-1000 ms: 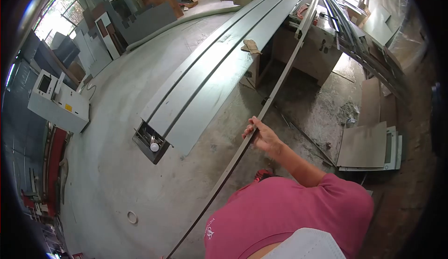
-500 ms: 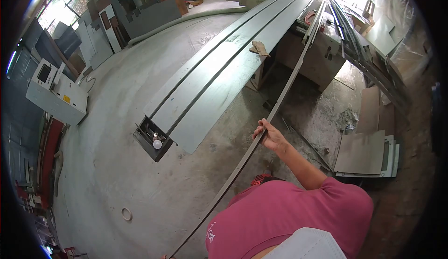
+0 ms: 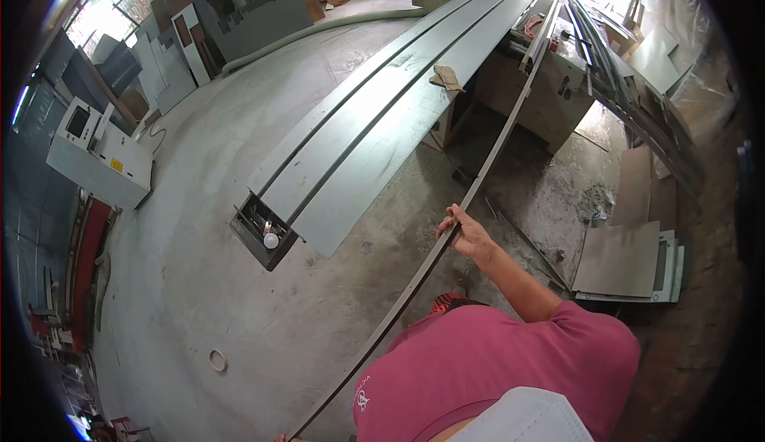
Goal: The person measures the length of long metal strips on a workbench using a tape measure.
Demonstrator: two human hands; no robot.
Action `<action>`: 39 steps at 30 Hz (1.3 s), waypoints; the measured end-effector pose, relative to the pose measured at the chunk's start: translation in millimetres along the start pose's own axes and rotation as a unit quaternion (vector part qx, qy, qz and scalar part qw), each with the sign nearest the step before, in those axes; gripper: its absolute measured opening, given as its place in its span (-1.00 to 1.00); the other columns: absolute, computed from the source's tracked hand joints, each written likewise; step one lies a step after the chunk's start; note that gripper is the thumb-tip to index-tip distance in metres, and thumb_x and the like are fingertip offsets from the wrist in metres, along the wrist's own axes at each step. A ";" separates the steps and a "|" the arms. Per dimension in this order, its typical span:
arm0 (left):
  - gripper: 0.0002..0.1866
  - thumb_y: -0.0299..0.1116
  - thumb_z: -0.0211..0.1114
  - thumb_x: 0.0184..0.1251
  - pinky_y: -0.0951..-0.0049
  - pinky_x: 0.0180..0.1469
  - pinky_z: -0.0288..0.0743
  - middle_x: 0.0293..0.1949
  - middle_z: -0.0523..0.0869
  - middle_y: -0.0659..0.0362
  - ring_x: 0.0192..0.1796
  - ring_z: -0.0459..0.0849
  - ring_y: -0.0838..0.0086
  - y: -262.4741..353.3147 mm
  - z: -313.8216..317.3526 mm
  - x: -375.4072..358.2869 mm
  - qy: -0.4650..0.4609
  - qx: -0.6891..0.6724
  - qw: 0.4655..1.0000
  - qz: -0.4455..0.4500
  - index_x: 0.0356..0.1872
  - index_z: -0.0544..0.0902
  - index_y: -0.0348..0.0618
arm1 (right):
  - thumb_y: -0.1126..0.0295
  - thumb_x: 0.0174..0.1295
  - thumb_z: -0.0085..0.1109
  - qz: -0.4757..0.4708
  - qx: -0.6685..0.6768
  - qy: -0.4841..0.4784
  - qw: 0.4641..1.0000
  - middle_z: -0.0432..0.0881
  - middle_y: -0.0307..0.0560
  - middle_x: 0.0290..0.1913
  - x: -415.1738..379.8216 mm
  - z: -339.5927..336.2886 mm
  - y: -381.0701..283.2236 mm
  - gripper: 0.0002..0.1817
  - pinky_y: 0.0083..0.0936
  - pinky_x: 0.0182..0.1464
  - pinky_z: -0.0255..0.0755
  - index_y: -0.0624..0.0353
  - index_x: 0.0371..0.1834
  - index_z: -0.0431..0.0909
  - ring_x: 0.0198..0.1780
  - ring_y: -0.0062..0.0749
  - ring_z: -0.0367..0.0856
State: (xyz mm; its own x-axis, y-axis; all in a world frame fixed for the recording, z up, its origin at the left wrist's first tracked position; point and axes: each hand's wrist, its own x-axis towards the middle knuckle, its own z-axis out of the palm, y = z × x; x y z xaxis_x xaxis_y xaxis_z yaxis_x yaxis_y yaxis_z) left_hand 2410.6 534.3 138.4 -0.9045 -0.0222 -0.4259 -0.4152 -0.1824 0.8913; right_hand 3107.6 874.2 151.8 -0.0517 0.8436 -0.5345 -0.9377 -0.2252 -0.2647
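Observation:
My right hand (image 3: 468,231) is closed around a long, thin metal bar (image 3: 409,289) near its middle. The bar runs diagonally from the bottom edge up to the cluttered bench at the upper right. At the bottom edge, a small part of my left hand (image 3: 282,439) shows, with fingers against the bar's near end; the rest is cut off. Left of the bar lies a long grey sliding table (image 3: 343,155) with two dark grooves. A brown scrap (image 3: 447,78) rests on it, and a dark open end box (image 3: 271,257) holds a round white knob (image 3: 271,240).
A white control cabinet (image 3: 103,163) stands at the left. Flat panels (image 3: 617,260) are stacked at the right, below a bundle of metal strips (image 3: 629,107). A ring (image 3: 218,360) lies on the floor. Boards lean at the upper left.
The view has shifted slightly, and the surroundings appear a little further right. Both hands keep their places on the bar, with no clear change of grip.

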 end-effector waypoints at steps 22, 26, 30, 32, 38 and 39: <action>-0.45 0.03 -0.02 0.37 0.20 0.13 0.25 0.08 0.44 0.06 0.09 0.41 0.31 -9.9 -2.2 -52.1 0.017 -0.025 1.000 -0.007 0.15 0.34 -0.22 | 0.41 0.30 0.03 -0.011 -0.086 0.170 0.982 0.42 -0.05 -0.26 -28.7 -27.7 13.2 -0.85 -0.11 -0.02 0.47 0.24 -0.20 0.33 -0.16 -0.14 0.50; -0.43 0.05 -0.02 0.37 0.19 0.15 0.24 0.11 0.43 0.06 0.11 0.40 0.30 -14.2 0.3 -64.4 0.021 -0.031 0.999 -0.009 0.18 0.33 -0.22 | 0.39 0.30 0.03 -0.014 -0.121 0.147 0.982 0.43 -0.04 -0.25 -36.2 -18.5 11.1 -0.84 -0.09 -0.01 0.47 0.25 -0.20 0.33 -0.14 -0.13 0.53; -0.41 0.06 -0.01 0.37 0.18 0.18 0.22 0.14 0.42 0.06 0.13 0.40 0.30 -14.2 0.2 -75.8 0.026 -0.035 0.999 -0.008 0.20 0.32 -0.21 | 0.36 0.33 0.01 -0.020 -0.116 0.078 0.990 0.47 -0.07 -0.25 -35.4 -15.5 7.7 -0.86 -0.02 -0.02 0.48 0.17 -0.17 0.35 -0.11 -0.12 0.55; -0.40 0.07 -0.01 0.36 0.17 0.19 0.21 0.15 0.42 0.06 0.15 0.39 0.30 -14.4 1.7 -81.7 0.028 -0.036 0.999 -0.008 0.21 0.31 -0.21 | 0.35 0.34 -0.01 -0.025 -0.113 0.037 0.993 0.48 -0.08 -0.25 -36.1 -10.1 1.5 -0.87 0.01 -0.04 0.48 0.12 -0.15 0.34 -0.10 -0.11 0.56; -0.37 0.09 -0.01 0.36 0.15 0.23 0.19 0.19 0.40 0.05 0.18 0.38 0.30 -15.2 15.8 -99.3 0.026 -0.044 0.999 -0.004 0.25 0.29 -0.20 | 0.35 0.34 -0.02 -0.060 -0.095 0.052 0.992 0.50 -0.07 -0.24 -29.0 -3.3 -23.2 -0.89 0.03 0.00 0.49 0.12 -0.18 0.38 -0.07 -0.12 0.56; -0.36 0.10 -0.01 0.36 0.15 0.24 0.19 0.20 0.40 0.05 0.19 0.38 0.30 -14.3 19.1 -102.0 0.026 -0.045 0.999 -0.002 0.25 0.29 -0.20 | 0.35 0.34 -0.02 -0.059 -0.094 0.052 0.992 0.50 -0.07 -0.24 -28.7 -2.1 -25.7 -0.89 0.03 0.00 0.49 0.12 -0.18 0.38 -0.07 -0.12 0.56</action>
State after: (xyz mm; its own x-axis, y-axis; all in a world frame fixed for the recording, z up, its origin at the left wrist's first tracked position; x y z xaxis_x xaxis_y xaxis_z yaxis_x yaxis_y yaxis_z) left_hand 2506.9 557.9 172.1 -0.8957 -0.0713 -0.4390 -0.4061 -0.2711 0.8727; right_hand 3133.9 854.8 172.3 0.0998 0.8171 -0.5677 -0.8541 -0.2223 -0.4702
